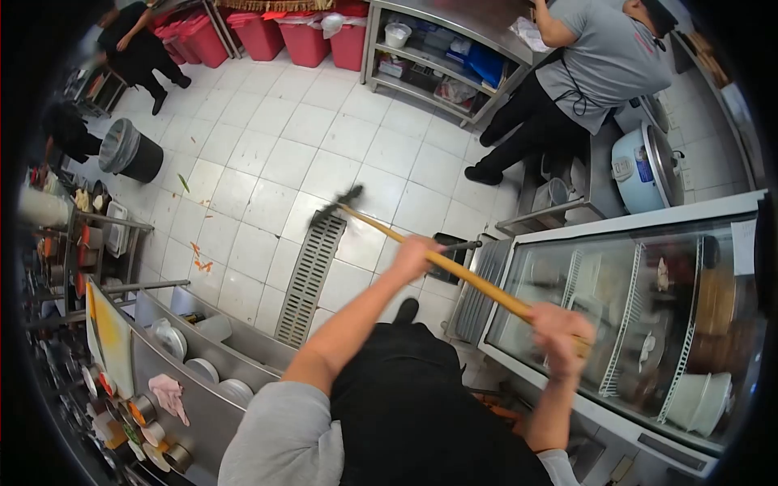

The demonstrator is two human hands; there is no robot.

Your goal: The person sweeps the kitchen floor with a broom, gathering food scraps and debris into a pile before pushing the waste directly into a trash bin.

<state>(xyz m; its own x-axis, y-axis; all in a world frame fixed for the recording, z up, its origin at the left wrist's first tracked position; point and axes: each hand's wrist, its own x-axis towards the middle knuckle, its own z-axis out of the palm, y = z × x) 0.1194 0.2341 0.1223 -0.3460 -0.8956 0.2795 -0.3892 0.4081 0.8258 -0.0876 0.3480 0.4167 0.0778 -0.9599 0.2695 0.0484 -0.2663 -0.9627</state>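
Note:
A broom with a long yellow handle (470, 278) slants across the view in front of me. Its dark bristle head (336, 206) is on the white tiles at the far end of a slotted floor drain (311, 275), slightly blurred. Partway along the handle, my left hand (412, 257) is closed around it. My right hand (561, 334), blurred, grips the handle's upper end in front of the glass-door fridge. Orange scraps (201, 259) and a green strip (183, 183) lie on the floor to the left.
The glass-door fridge (496, 324) stands close on my right, a steel counter with plates (168, 338) on my left. A black bin (144, 159) is at the far left. One person (596, 65) stands at the upper right, others at the upper left. Red bins (305, 42) line the back.

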